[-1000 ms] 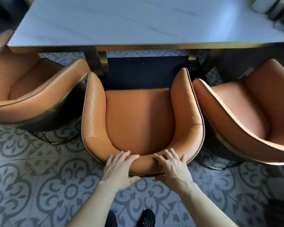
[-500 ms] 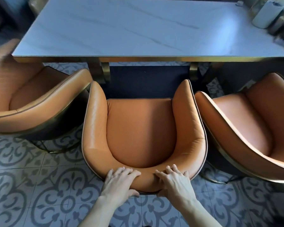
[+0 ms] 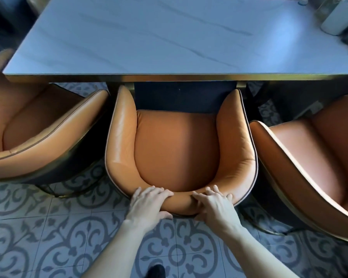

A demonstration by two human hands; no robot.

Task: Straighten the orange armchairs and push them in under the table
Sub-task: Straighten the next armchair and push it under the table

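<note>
Three orange armchairs face a white marble table (image 3: 169,37) with a gold edge. The middle armchair (image 3: 177,149) stands square to the table, its armrest tips close to the table edge. My left hand (image 3: 149,203) and my right hand (image 3: 215,205) both grip the top of its backrest, fingers over the rim and thumbs behind. The left armchair (image 3: 40,133) is turned at an angle, its arm beside the middle one. The right armchair (image 3: 313,161) is also angled and sits further back from the table.
A white cylindrical container (image 3: 338,17) and blurred items stand at the table's far right corner. Gold table legs (image 3: 241,85) flank a dark panel under the top. The floor (image 3: 48,237) is patterned grey tile. A dark shoe tip (image 3: 156,270) shows below.
The middle armchair has slid forward toward the table with both hands on its backrest; its armrest tips are now near the table edge. The side armchairs have not moved.
</note>
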